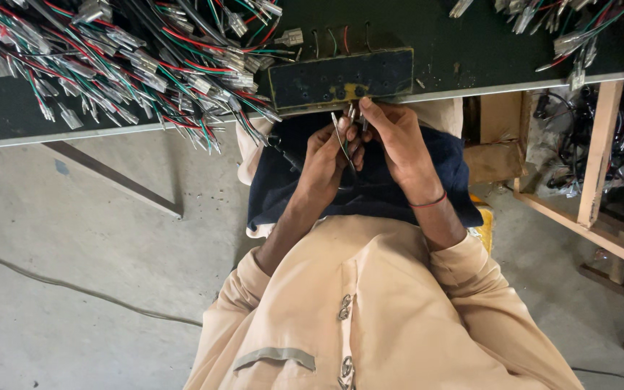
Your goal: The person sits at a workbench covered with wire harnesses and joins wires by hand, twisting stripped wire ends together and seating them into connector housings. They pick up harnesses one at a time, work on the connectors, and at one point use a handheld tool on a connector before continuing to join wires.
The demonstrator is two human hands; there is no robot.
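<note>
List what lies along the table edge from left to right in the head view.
Wire pile → dark block with the left hand and right hand just below it → second wire bundle → wooden frame.

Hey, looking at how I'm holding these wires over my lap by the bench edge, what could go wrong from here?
1. The thin wires are pinched between the left hand and right hand over your lap; a slip might drop them onto the floor.
2. The wire pile spills past the bench edge; a brushing sleeve may drag some off.
3. The metal terminals sit near your fingertips and might prick them.
</note>
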